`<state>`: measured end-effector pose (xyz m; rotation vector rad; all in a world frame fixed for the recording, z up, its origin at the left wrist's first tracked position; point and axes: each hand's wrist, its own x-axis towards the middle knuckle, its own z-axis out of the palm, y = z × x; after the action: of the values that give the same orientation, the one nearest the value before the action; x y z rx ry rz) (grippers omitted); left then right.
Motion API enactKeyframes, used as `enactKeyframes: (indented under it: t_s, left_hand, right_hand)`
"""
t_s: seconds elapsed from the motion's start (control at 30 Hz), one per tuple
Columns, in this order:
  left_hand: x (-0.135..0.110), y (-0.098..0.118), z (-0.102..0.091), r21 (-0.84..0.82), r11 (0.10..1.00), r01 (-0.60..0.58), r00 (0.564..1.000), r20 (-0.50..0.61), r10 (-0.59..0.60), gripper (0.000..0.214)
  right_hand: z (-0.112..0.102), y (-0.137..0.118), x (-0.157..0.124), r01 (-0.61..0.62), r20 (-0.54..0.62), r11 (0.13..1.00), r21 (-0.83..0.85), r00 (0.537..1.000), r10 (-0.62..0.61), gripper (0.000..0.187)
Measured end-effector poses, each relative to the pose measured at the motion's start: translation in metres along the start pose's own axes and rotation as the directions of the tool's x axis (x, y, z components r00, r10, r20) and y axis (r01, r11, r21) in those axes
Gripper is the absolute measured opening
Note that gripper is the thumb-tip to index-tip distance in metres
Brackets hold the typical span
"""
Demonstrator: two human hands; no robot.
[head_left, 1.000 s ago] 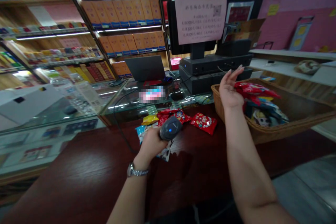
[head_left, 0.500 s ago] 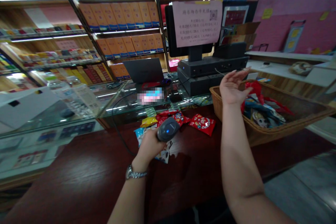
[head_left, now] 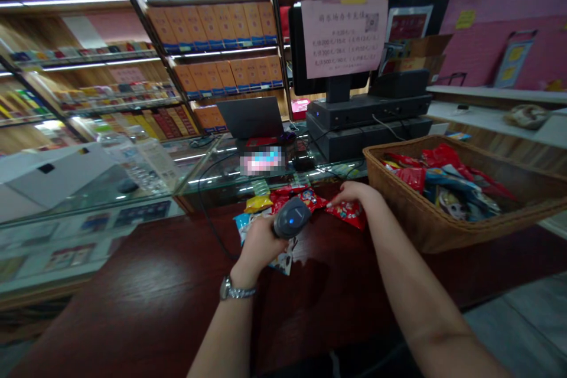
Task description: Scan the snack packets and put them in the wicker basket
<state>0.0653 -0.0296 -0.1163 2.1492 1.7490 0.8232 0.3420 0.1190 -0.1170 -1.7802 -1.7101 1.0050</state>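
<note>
My left hand (head_left: 260,242) is wrapped round the handle of a dark grey barcode scanner (head_left: 291,218) with a lit blue dot. Under and beside the scanner lie a blue-and-white snack packet (head_left: 283,263), a yellow packet (head_left: 257,204) and red packets (head_left: 283,198). To the right, my right hand (head_left: 354,194) reaches down over a red snack packet (head_left: 348,212) on the counter. Its fingers are closed on the packet's left end; the thumb is hidden. Beyond my right wrist stands a wicker basket (head_left: 398,224) with red and blue packets (head_left: 452,180) inside.
A dark wooden counter (head_left: 133,295) spreads before me, backed by a glass display case (head_left: 212,180). On the glass stand a laptop (head_left: 250,118) and a till monitor with a paper notice (head_left: 343,35). A white box (head_left: 53,180) sits left; a scanner cable (head_left: 201,207) curves across the counter.
My right hand has come down and left from above the basket to the red packet on the counter. Another red packet now shows in the basket's near left. The left hand still holds the scanner.
</note>
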Motion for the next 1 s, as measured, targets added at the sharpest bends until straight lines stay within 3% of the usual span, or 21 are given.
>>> enactKeyframes:
  t_s: [0.1,0.23,0.37,0.47,0.57,0.67,0.77,0.87,0.93,1.0]
  left_hand:
    - [0.000,0.001,0.001,0.011,1.000,-0.016,1.000,-0.023,0.016,0.013]
    - [-0.001,0.002,0.001,0.015,0.998,-0.053,0.998,-0.037,0.054,0.011]
    - [-0.002,0.006,0.000,0.008,1.000,-0.028,1.000,-0.014,0.028,0.014]
    - [-0.003,0.009,0.000,0.016,1.000,-0.022,1.000,-0.014,0.022,0.018]
    - [-0.004,0.012,-0.001,0.028,1.000,-0.010,1.000,-0.003,0.010,0.020]
    - [-0.004,0.014,-0.001,0.045,0.999,-0.010,1.000,-0.017,0.011,0.018]
    - [-0.005,0.014,-0.002,0.057,0.998,0.006,0.999,-0.038,-0.004,0.017]
    - [-0.005,0.013,-0.002,0.066,0.998,0.019,0.998,-0.053,-0.016,0.018]
    - [-0.005,0.013,-0.002,0.069,0.998,0.012,0.999,-0.051,-0.008,0.016]
    - [-0.005,0.013,-0.001,0.069,0.998,-0.003,0.999,-0.049,0.006,0.014]
  right_hand:
    - [0.022,-0.001,-0.002,-0.184,-0.059,0.965,-0.185,0.983,0.176,0.083]
    - [0.040,-0.006,-0.011,-0.201,-0.091,0.850,-0.486,0.979,0.180,0.112]
    - [0.034,0.005,-0.012,-0.170,-0.101,0.831,-0.530,0.985,0.137,0.106]
    - [0.023,0.024,-0.003,-0.106,-0.132,0.870,-0.481,0.990,0.048,0.084]
    - [0.016,0.043,0.011,-0.051,-0.172,0.936,-0.347,0.985,-0.010,0.058]
    - [0.017,0.051,0.020,-0.031,-0.251,0.997,-0.075,0.968,0.011,0.047]
    - [0.016,0.047,0.016,-0.014,-0.230,0.977,0.214,0.971,0.065,0.035]
    - [0.006,0.037,0.003,-0.080,-0.011,0.858,0.507,0.995,0.099,0.022]
    - [-0.002,0.030,-0.005,-0.155,0.165,0.716,0.681,0.985,0.056,0.016]
    - [-0.007,0.024,-0.011,-0.213,0.268,0.552,0.806,0.963,-0.020,0.013]
